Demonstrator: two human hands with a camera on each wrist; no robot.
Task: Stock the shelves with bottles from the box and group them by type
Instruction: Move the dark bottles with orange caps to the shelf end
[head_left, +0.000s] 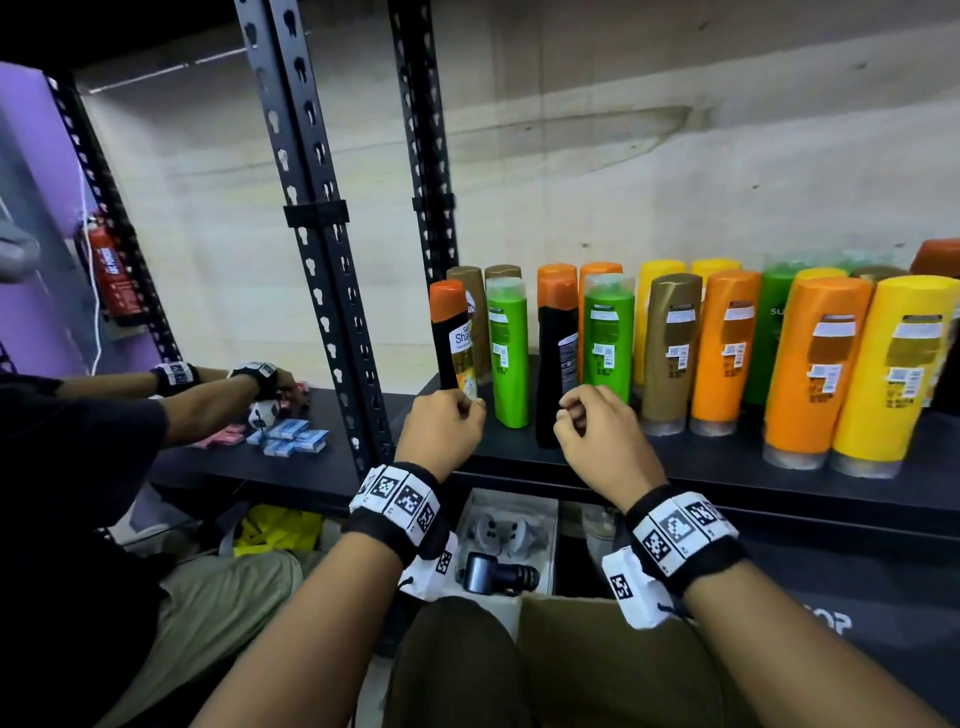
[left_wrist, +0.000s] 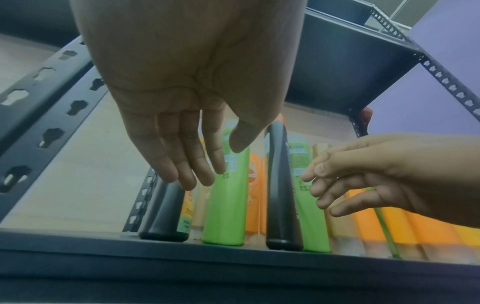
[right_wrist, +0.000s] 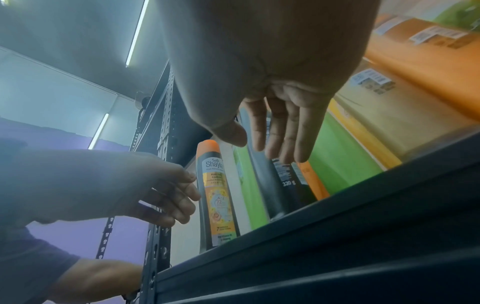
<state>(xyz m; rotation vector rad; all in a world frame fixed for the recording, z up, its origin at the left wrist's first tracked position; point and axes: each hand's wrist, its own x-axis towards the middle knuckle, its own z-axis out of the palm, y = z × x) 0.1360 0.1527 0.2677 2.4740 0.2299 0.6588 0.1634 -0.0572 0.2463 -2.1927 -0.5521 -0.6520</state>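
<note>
On the black shelf (head_left: 727, 467) stand mixed bottles. From the left, the front ones are a black bottle with an orange cap (head_left: 451, 338), a green one (head_left: 509, 358), a second black one (head_left: 557, 364), another green one (head_left: 609, 338), then gold (head_left: 670, 348), orange (head_left: 727, 353) and yellow (head_left: 891, 374) ones. My left hand (head_left: 470, 408) hovers by the base of the left black bottle (left_wrist: 163, 209), fingers relaxed and holding nothing. My right hand (head_left: 569, 410) hangs empty in front of the second black bottle (right_wrist: 262, 181); I cannot tell if either touches.
Black slotted uprights (head_left: 322, 260) stand just left of the bottles. Beyond them another person's hands (head_left: 260, 382) sort small packets (head_left: 291, 434) on the neighbouring shelf. A white bin (head_left: 548, 540) with gadgets sits below the shelf. A brown cardboard flap (head_left: 571, 649) lies by my knee.
</note>
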